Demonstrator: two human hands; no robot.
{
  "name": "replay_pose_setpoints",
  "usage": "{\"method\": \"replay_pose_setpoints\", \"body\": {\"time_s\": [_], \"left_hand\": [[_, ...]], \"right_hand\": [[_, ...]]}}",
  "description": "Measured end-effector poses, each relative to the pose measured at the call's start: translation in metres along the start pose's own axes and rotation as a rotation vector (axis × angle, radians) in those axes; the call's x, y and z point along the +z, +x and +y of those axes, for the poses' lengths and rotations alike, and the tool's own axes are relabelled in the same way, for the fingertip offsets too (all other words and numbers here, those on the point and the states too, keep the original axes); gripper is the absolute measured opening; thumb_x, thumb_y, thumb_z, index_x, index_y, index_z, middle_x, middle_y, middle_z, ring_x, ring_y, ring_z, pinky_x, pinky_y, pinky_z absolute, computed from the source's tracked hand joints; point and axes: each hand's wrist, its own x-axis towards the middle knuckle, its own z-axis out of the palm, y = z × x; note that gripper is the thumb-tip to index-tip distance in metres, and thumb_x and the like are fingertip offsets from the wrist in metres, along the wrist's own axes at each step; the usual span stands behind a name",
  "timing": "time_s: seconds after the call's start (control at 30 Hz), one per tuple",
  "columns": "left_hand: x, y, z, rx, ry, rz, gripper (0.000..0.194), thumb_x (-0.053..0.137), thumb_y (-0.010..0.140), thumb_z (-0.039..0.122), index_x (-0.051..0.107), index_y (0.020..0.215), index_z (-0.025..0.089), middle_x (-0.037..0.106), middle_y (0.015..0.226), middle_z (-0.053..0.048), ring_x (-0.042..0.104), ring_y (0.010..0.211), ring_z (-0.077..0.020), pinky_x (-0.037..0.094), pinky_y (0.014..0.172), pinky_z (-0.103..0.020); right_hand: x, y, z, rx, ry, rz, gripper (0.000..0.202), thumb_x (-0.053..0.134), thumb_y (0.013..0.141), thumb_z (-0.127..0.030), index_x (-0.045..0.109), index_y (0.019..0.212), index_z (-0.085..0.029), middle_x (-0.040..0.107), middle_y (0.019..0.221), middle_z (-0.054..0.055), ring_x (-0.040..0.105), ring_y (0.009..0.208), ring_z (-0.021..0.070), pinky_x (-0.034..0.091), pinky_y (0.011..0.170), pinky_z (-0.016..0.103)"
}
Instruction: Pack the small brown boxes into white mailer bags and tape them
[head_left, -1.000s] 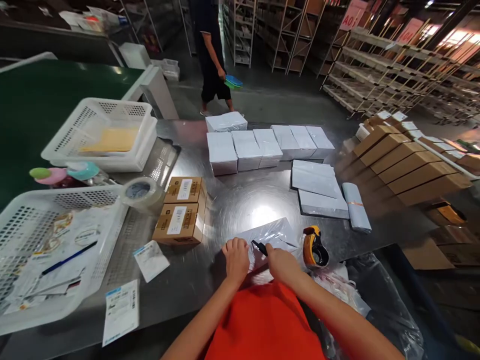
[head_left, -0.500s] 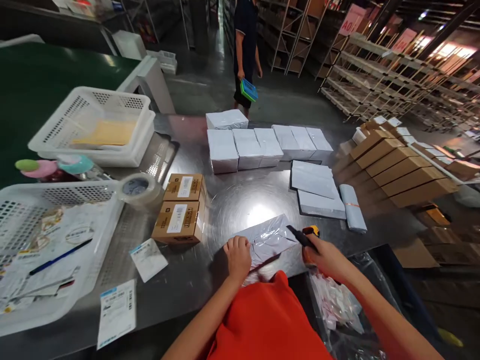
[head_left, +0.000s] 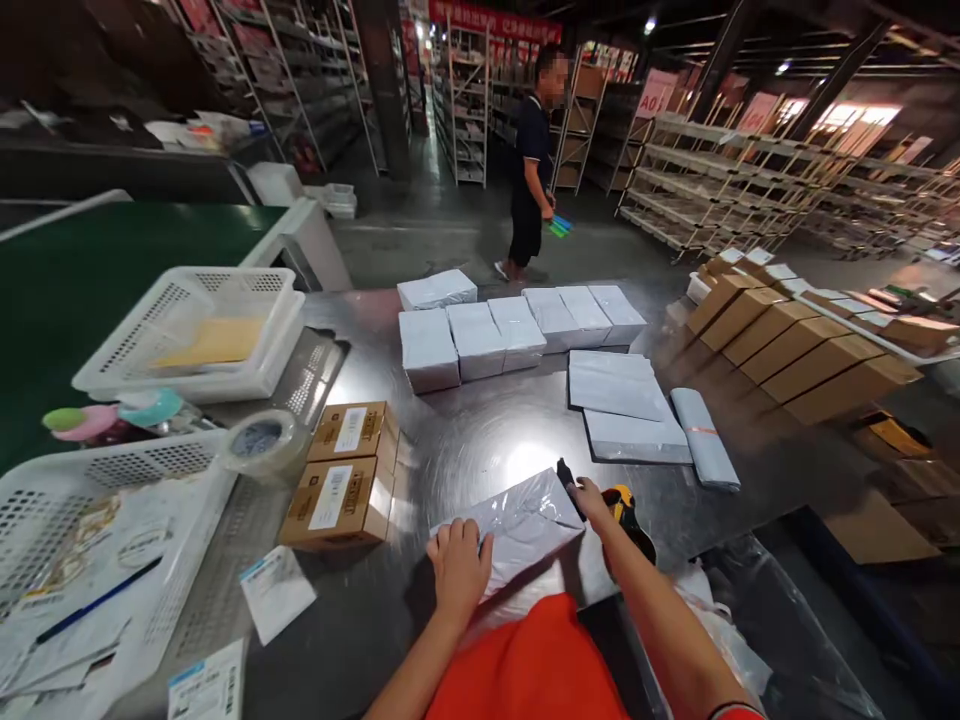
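Pen (head_left: 563, 473) moved right, left hand (head_left: 459, 562) stays

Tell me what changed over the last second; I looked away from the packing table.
The right hand, gripping a black tool, went from beside the left hand out to the right and now sits at the far right corner of the grey mailer bag. The left hand stayed pressed on the bag. The tape dispenser and brown boxes kept their places.
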Motion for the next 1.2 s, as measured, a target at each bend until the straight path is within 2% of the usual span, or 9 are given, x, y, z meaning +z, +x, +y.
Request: {"method": "replay_pose_setpoints", "body": {"time_s": [0.13,0.3,0.4,0.47,0.6,0.77,1.0,1.1,1.2], "left_hand": [[-0.005,0.007,0.002,-0.052,-0.05,-0.08,0.02,0.045,0.093,0.026,0.06,0.081,0.018,0.064,0.087,-0.005,0.055,0.092,-0.0251,0.033,0.083,-0.04],[-0.02,0.022,0.005,-0.131,-0.049,-0.294,0.016,0.049,0.086,0.024,0.062,0.08,0.017,0.067,0.088,-0.006,0.055,0.096,-0.0268,0.036,0.081,-0.04],[-0.026,0.027,0.012,-0.14,-0.014,-0.36,0.017,0.05,0.082,0.023,0.066,0.085,0.016,0.067,0.096,-0.011,0.056,0.101,-0.031,0.039,0.083,-0.043],[-0.027,0.027,0.018,-0.186,0.035,-0.336,0.023,0.052,0.081,0.021,0.065,0.099,0.015,0.063,0.113,-0.016,0.052,0.113,-0.0362,0.04,0.088,-0.049],[-0.026,0.022,0.021,-0.358,0.034,-0.283,0.042,0.053,0.078,0.015,0.052,0.12,0.014,0.037,0.147,-0.024,0.027,0.139,-0.0453,0.04,0.093,-0.064],[-0.016,0.009,0.002,-0.239,-0.216,-0.152,0.033,0.042,0.076,0.001,0.047,0.103,0.018,0.041,0.144,-0.019,0.044,0.133,-0.03,0.043,0.1,-0.054],[-0.004,-0.004,-0.025,-0.107,-0.412,0.088,0.035,0.041,0.062,-0.005,0.04,0.083,0.023,0.049,0.123,-0.013,0.051,0.123,-0.0266,0.045,0.101,-0.047],[-0.002,-0.011,-0.033,-0.054,-0.452,0.1,0.029,0.044,0.066,0.0,0.042,0.084,0.022,0.048,0.126,-0.014,0.047,0.128,-0.0274,0.043,0.105,-0.047],[-0.002,-0.019,-0.033,-0.129,-0.421,0.104,0.027,0.053,0.078,0.017,0.048,0.104,0.018,0.034,0.145,-0.02,0.029,0.142,-0.0344,0.035,0.111,-0.054]], "right_hand": [[0.006,-0.012,-0.011,-0.14,0.005,0.038,0.04,0.042,0.09,-0.03,0.062,0.118,-0.01,0.062,0.119,0.021,0.058,0.112,0.03,0.044,0.097,0.044],[0.034,-0.059,-0.05,-0.732,-0.104,-0.129,0.039,0.052,0.091,-0.031,0.057,0.127,-0.019,0.057,0.134,0.015,0.047,0.127,0.0293,0.032,0.108,0.05],[0.052,-0.08,-0.059,-0.922,-0.197,-0.258,0.041,0.057,0.089,-0.03,0.055,0.129,-0.02,0.054,0.139,0.014,0.042,0.132,0.0305,0.021,0.111,0.057],[0.058,-0.086,-0.057,-0.958,-0.219,-0.267,0.042,0.055,0.091,-0.03,0.054,0.131,-0.021,0.053,0.141,0.013,0.041,0.134,0.0299,0.017,0.113,0.057],[0.06,-0.091,-0.053,-0.969,-0.249,-0.208,0.039,0.046,0.096,-0.028,0.051,0.134,-0.02,0.054,0.14,0.012,0.042,0.132,0.0269,0.015,0.114,0.052],[0.059,-0.095,-0.06,-0.934,-0.29,-0.172,0.039,0.044,0.097,-0.028,0.05,0.135,-0.021,0.057,0.135,0.012,0.043,0.13,0.0265,0.017,0.113,0.051],[0.062,-0.104,-0.063,-0.89,-0.291,-0.143,0.04,0.045,0.096,-0.028,0.049,0.135,-0.02,0.056,0.136,0.012,0.043,0.129,0.0268,0.017,0.114,0.051],[0.062,-0.106,-0.062,-0.884,-0.286,-0.143,0.041,0.043,0.097,-0.028,0.049,0.136,-0.019,0.056,0.136,0.013,0.042,0.13,0.0274,0.016,0.114,0.051],[0.062,-0.106,-0.066,-0.857,-0.292,-0.179,0.042,0.044,0.098,-0.031,0.049,0.136,-0.017,0.055,0.138,0.014,0.041,0.132,0.0291,0.016,0.115,0.053]]}}
